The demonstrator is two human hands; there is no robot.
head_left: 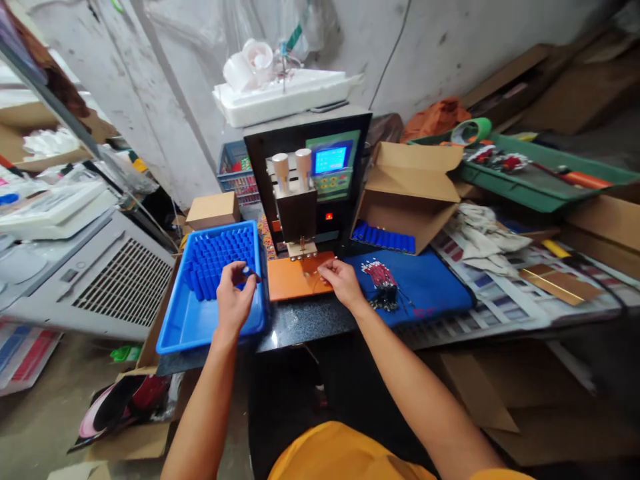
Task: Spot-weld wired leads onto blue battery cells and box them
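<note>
While the right hand [343, 281] is pinching a thin wire [313, 273] over the orange plate [286, 281], the left hand [234, 298] is curving half-open, contents unclear; nearer it, blue cells [207, 261] are standing long-axis upright in the blue tray [187, 328], leftward and beyond.

No text can be read for certain. The screen [331, 159] of the machine [296, 213], upper centre, shows pale characters on blue, too small to make out. Red marks [425, 312] on the blue mat [435, 277], right of centre, may be lettering.
</note>
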